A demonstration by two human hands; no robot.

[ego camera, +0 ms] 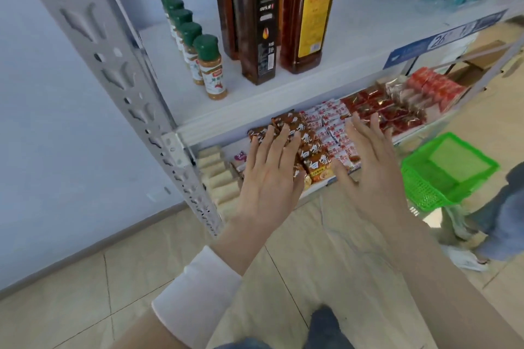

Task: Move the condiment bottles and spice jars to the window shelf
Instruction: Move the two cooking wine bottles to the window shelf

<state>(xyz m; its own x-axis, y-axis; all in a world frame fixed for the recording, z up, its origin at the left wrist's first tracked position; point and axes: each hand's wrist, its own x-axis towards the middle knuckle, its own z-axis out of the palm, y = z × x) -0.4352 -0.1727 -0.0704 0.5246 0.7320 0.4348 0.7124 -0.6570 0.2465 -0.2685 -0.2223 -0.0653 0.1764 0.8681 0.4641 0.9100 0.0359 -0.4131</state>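
Spice jars (195, 45): rowed on shelf (354, 37), beside bottles (258, 28).
Left hand (269, 178): grip released, empty.
Right hand (374, 173): grip released, empty.

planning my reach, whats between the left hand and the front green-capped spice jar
Head view: the white shelf's front edge and brown snack packets separate left hand from spice jar.

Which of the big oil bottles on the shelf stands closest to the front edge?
The dark bottle with the black label. It stands forward of the yellow-label bottle on its right and the brown one behind it, beside the row of green-capped spice jars.
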